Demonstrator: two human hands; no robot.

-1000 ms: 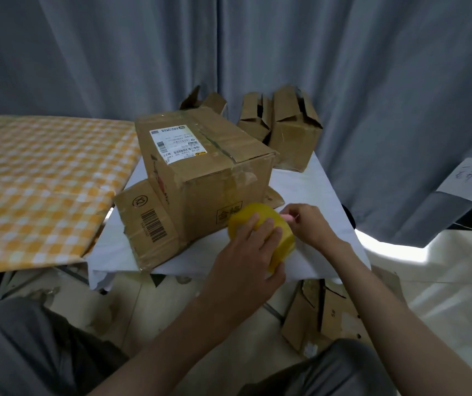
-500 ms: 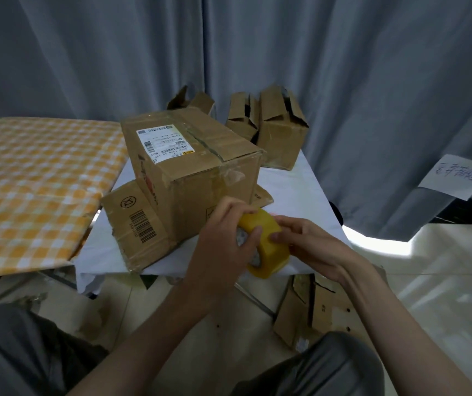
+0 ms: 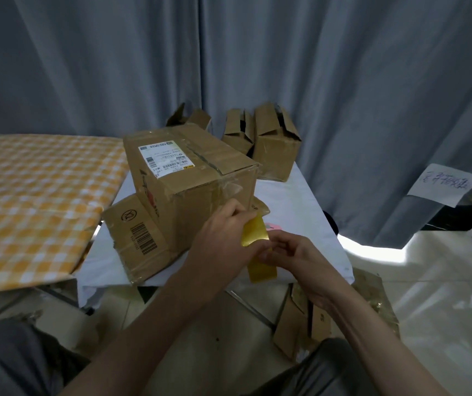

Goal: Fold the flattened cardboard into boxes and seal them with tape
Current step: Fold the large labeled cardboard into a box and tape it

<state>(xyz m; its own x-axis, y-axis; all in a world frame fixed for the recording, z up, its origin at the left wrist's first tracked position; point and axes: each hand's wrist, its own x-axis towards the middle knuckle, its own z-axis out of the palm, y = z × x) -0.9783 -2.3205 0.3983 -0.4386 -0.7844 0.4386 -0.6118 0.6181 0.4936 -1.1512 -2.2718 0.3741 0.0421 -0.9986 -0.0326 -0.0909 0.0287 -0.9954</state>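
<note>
A yellow tape roll [image 3: 257, 247] is held edge-on between both hands, in front of the near corner of the white table [image 3: 309, 201]. My left hand [image 3: 223, 241] grips its left side. My right hand [image 3: 294, 252] pinches its right side with the fingertips. Behind them a large closed cardboard box [image 3: 189, 181] with a white shipping label stands on the table. It rests on a flattened piece of cardboard [image 3: 135, 232] with a barcode.
Two smaller folded boxes [image 3: 269, 144] with loose flaps stand at the table's far end. A yellow checked cloth [image 3: 35, 201] covers a surface on the left. More cardboard [image 3: 300, 321] lies on the floor under the table's right corner. Grey curtains hang behind.
The tape roll has been lifted and turned from facing me to edge-on. Both hands have shifted slightly up and closer to the big box.
</note>
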